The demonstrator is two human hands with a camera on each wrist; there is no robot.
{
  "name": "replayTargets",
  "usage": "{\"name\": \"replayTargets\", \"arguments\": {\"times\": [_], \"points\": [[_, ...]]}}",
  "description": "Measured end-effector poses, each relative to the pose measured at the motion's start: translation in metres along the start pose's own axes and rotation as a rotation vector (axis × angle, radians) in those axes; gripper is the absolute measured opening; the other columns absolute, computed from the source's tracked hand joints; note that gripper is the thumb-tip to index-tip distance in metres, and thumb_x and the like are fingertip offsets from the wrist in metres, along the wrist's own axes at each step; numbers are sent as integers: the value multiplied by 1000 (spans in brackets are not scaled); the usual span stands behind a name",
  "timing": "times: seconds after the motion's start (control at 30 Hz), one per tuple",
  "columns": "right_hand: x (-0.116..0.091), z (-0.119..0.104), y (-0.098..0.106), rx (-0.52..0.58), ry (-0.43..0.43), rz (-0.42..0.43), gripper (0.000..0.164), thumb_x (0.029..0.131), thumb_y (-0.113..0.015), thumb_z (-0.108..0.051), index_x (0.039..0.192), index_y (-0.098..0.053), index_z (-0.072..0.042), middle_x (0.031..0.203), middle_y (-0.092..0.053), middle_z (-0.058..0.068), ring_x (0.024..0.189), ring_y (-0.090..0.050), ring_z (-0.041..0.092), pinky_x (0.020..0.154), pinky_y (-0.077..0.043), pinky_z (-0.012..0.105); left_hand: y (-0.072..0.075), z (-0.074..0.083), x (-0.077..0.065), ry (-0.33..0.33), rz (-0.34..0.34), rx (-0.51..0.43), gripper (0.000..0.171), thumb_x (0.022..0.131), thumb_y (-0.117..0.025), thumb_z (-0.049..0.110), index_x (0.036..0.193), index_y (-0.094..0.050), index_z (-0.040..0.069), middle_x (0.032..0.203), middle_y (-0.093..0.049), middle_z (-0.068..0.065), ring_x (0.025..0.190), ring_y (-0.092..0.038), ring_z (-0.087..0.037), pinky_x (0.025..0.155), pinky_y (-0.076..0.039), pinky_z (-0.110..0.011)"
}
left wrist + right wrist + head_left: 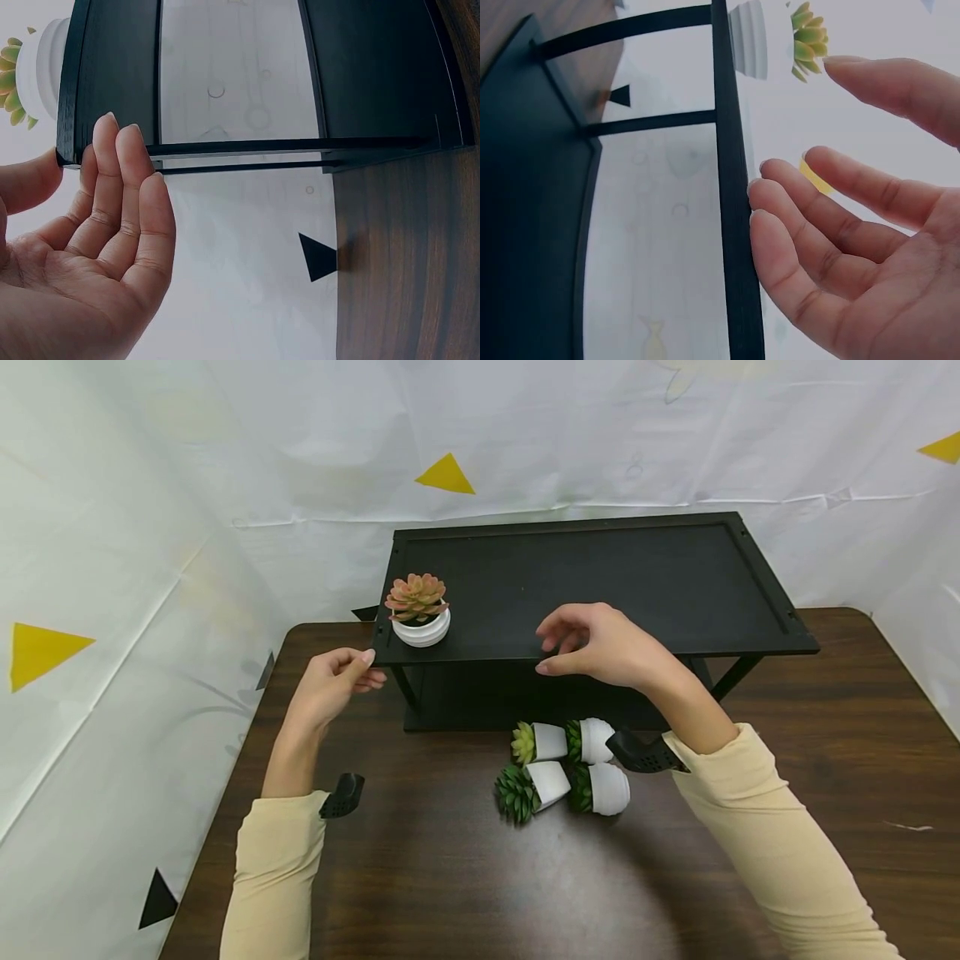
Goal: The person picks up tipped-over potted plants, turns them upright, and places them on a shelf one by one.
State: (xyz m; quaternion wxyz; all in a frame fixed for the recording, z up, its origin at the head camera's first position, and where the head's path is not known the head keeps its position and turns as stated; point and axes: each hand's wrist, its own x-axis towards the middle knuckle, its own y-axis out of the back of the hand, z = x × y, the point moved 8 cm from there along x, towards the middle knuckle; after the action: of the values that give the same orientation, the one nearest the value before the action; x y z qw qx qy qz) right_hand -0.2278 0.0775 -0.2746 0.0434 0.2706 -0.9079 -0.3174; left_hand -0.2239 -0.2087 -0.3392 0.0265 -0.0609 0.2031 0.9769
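Observation:
A black two-tier shelf (600,585) stands on the brown wooden table. At its front left corner my left hand (330,689) pinches the top board, thumb on the upper side and fingers beneath. A pinkish-orange succulent in a white ribbed pot (422,631) stands upright on the top board, close to that corner. My right hand (603,647) holds nothing; its fingers are loosely curved over the board's front edge, thumb apart from them. In the right wrist view, its fingertips (769,232) are right at the edge of the top board (735,225).
Several small potted succulents lie on their sides in front of the shelf: a light green one (550,741), a dark green one (547,783) and others in white pots (609,789). White sheeting (337,443) with yellow and black triangles hangs behind and at the sides.

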Motion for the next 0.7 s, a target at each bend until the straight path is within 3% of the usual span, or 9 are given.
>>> {"name": "replayTargets", "arguments": {"times": [0.7], "points": [[-34, 28, 6, -37, -6, 35, 33, 82, -70, -17, 109, -59, -2, 97, -62, 8, 83, -57, 18, 72, -48, 29, 0, 1, -1, -1, 8, 8, 40, 97, -45, 27, 113, -53, -9, 87, -65, -10, 78, -62, -9, 84, -48, -33]]}}
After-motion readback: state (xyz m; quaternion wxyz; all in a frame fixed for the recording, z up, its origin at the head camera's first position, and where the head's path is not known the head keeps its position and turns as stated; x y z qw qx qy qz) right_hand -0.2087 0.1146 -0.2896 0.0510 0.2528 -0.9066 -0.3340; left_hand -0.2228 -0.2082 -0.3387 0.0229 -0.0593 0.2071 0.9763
